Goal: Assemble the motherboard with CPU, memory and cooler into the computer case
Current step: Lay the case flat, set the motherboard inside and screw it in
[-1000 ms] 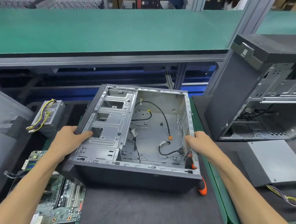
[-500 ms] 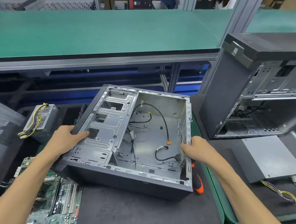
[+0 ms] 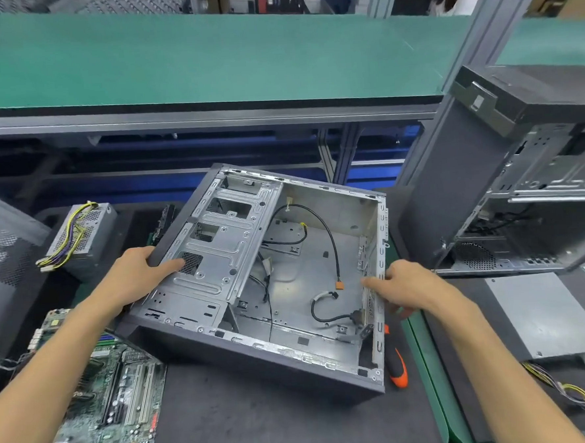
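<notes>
From the head camera, you had the open computer case lying on its side on the dark mat of the table, its open face up and its body skewed so that one near corner pointed toward you. Your left hand gripped the case's dark left edge, thumb laid over the metal drive cage and fingers wrapped beneath, which looked like a hold meant for steering the box rather than lifting it. Your right hand pinched the thin back rim on the opposite side, fingers reaching just inside; two hands on opposite edges would let you turn the case squarely. Inside, loose black cables sprawled over the bare floor of the case, where nothing had yet been mounted. The motherboard lay flat on the table just beside the case's near left corner, under your left forearm, close enough to be picked up next. An orange-tipped tool poked out from behind the case's right corner. A power supply with yellow wires sat well to the left, and a second case stood upright at the right, probably parked clear of your working space.
</notes>
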Demonstrator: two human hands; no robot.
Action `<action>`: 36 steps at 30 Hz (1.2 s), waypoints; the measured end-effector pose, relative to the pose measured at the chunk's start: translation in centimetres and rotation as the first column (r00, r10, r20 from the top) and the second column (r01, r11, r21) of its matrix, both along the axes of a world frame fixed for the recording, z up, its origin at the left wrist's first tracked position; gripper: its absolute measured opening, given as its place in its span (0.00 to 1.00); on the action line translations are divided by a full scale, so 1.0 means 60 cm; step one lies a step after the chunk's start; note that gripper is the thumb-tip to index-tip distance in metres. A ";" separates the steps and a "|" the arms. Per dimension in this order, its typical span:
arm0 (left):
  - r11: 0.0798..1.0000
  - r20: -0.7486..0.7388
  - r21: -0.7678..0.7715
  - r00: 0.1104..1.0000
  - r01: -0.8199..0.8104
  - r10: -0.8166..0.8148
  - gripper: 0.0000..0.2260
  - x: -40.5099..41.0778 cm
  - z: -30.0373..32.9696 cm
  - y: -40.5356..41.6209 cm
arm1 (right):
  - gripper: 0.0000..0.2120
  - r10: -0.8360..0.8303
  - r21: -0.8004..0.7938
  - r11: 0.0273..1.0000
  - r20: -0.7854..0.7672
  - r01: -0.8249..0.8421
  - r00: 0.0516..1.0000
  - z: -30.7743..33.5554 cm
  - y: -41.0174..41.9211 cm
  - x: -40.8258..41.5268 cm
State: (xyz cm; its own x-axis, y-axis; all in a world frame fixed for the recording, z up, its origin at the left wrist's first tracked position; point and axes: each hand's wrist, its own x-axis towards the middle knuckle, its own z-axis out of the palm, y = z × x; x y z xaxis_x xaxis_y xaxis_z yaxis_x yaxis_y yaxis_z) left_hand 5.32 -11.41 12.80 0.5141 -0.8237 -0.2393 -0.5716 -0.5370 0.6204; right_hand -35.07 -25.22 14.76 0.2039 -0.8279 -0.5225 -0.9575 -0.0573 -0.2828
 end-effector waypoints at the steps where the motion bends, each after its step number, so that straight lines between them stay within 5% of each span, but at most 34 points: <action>1: 1.000 -0.011 0.009 1.000 0.007 -0.007 0.14 -0.002 0.004 0.001 | 0.26 0.010 -0.039 0.999 -0.046 -0.012 0.999 0.011 -0.008 0.001; 4: 1.000 -0.038 0.025 0.999 0.005 -0.005 0.14 -0.007 0.011 0.006 | 0.27 -0.003 -0.158 0.987 -0.082 -0.010 0.997 0.048 -0.038 0.006; 11: 0.995 -0.027 0.034 0.996 -0.088 0.089 0.22 -0.011 0.007 0.033 | 0.14 0.047 -0.530 0.841 0.280 0.113 0.959 0.087 -0.097 0.041; 15: 0.943 0.205 -0.208 0.931 -0.258 0.300 0.23 -0.029 0.004 0.043 | 0.13 0.197 -0.539 0.839 0.420 0.069 0.886 0.061 -0.143 0.079; 20: 0.854 0.299 -0.404 0.834 -0.329 0.463 0.14 -0.093 0.017 0.054 | 0.25 0.308 -0.526 0.846 0.354 -0.084 0.883 0.018 -0.192 0.115; 24: 0.801 0.185 -0.372 0.808 -0.469 0.559 0.18 -0.136 0.020 0.086 | 0.30 0.380 -0.498 0.830 0.175 -0.251 0.908 -0.020 -0.217 0.135; 27: 0.771 0.087 -0.275 0.784 -0.575 0.615 0.22 -0.173 0.014 0.112 | 0.32 0.332 -0.515 0.830 0.145 -0.215 0.932 -0.034 -0.247 0.135; 32: 0.659 -0.249 -0.198 0.687 -0.726 0.682 0.32 -0.249 -0.005 0.120 | 0.36 0.344 -0.517 0.812 0.048 -0.272 0.938 -0.051 -0.280 0.141; 36: 0.664 -0.587 0.008 0.535 -0.747 0.608 0.51 -0.318 -0.017 0.120 | 0.39 0.353 -0.532 0.784 -0.041 -0.320 0.935 -0.055 -0.282 0.154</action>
State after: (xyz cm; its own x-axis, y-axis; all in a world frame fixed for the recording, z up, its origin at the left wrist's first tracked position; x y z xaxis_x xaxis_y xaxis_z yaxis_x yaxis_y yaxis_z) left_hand -13.75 -4.19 11.78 0.7961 -0.3385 -0.5017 0.3404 -0.4348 0.8337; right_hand -25.81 -42.14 11.48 0.5367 -0.8437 -0.0094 -0.8324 -0.5276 -0.1693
